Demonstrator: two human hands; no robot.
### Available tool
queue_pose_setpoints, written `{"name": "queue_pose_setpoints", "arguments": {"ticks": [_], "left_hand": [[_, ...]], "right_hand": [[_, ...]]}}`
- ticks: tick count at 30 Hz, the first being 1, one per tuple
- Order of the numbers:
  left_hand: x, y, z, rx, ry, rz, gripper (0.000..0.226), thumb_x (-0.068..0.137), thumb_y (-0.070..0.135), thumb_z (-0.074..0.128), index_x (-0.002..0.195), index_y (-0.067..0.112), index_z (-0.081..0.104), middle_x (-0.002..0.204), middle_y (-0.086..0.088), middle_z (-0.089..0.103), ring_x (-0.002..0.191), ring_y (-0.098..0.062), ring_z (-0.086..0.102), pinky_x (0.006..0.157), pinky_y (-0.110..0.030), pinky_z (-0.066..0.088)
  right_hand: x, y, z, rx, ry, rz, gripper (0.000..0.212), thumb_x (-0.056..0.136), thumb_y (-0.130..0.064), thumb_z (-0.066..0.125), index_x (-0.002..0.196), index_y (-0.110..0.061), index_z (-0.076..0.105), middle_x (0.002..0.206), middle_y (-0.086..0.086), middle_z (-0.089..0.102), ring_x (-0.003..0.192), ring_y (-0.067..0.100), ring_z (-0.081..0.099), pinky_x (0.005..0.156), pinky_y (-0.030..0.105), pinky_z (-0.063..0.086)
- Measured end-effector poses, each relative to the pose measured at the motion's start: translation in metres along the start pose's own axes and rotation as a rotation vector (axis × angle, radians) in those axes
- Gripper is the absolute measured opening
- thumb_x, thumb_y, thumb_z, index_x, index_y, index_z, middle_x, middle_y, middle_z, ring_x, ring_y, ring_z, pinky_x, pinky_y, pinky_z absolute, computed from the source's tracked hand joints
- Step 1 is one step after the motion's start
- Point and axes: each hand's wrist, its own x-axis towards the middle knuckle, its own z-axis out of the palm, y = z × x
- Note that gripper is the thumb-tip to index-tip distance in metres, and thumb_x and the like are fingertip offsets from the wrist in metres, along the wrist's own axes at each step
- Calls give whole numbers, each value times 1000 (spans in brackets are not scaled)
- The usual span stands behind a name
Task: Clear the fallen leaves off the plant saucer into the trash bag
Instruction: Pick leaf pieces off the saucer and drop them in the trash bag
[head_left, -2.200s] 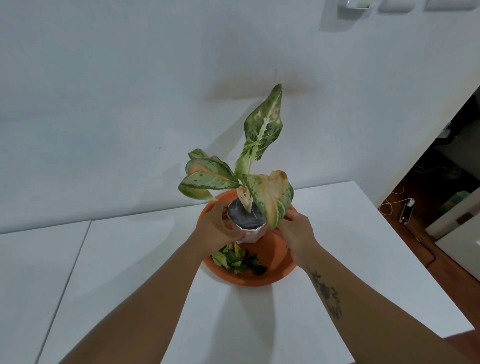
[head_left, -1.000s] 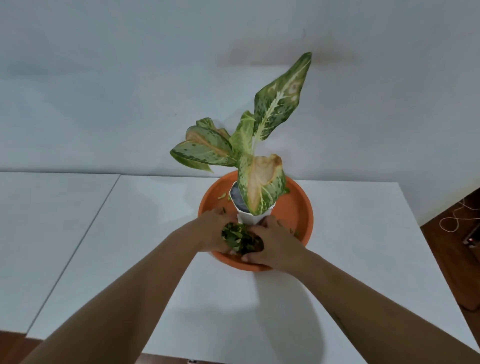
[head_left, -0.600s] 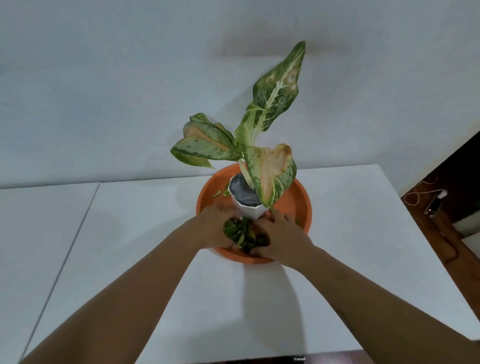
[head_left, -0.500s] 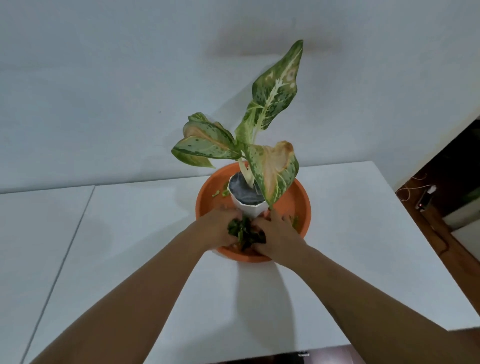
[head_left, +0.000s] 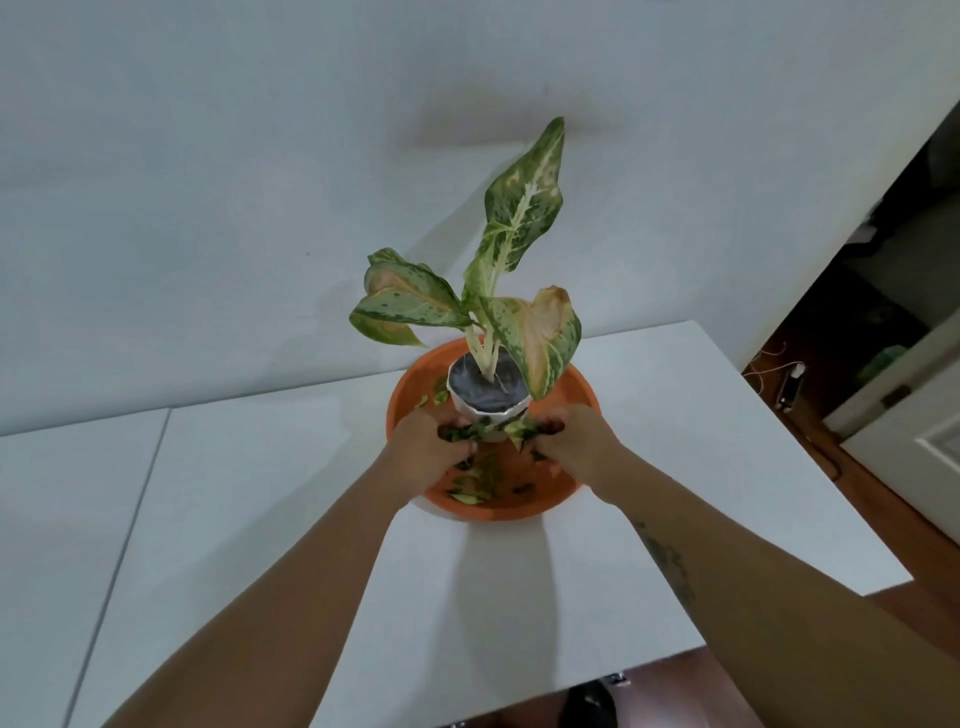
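Leaves at frame centre, light, limp, prone to spill: left hand and right hand clench them together above saucer.

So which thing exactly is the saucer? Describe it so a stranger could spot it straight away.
Start at the white table against the wall. Near its back edge stands a small white pot holding a speckled plant; the saucer is the wide, shallow orange dish under that pot. It is the only orange thing there, with leaf scraps scattered in its front part.
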Motion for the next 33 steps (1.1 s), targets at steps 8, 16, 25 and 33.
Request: {"name": "queue_pose_setpoints", "arguments": {"ticks": [8, 16, 25, 33], "left_hand": [[-9, -5, 8, -303, -27, -79, 22, 81, 18, 77, 102, 22, 70, 99, 3, 74, 94, -13, 70, 82, -27, 57], [-20, 3, 18, -510, 41, -121, 27, 80, 13, 79, 106, 11, 72, 102, -6, 75, 97, -21, 71, 89, -39, 57], [-39, 44, 52, -513, 159, -81, 17, 80, 10, 78, 77, 27, 77, 74, 12, 76, 67, 0, 69, 60, -13, 53], [-45, 116, 141, -534, 163, -107, 16, 84, 7, 74, 73, 19, 73, 54, 13, 65, 45, 2, 56, 41, -11, 41]], "right_hand": [[-12, 6, -12, 105, 30, 60, 4, 76, -2, 67, 74, -5, 69, 66, 3, 62, 63, 15, 62, 66, 28, 53], [-14, -4, -24, 222, -49, 23, 10, 78, -3, 67, 86, 2, 70, 77, 11, 69, 73, 27, 71, 85, 41, 56], [-10, 21, -73, 303, -160, -31, 13, 80, 4, 67, 93, 8, 69, 87, 17, 67, 77, 23, 66, 87, 37, 59], [-13, 81, -170, 338, -242, -70, 4, 82, 0, 69, 79, -3, 68, 76, 7, 66, 70, 21, 69, 88, 33, 58]]}}
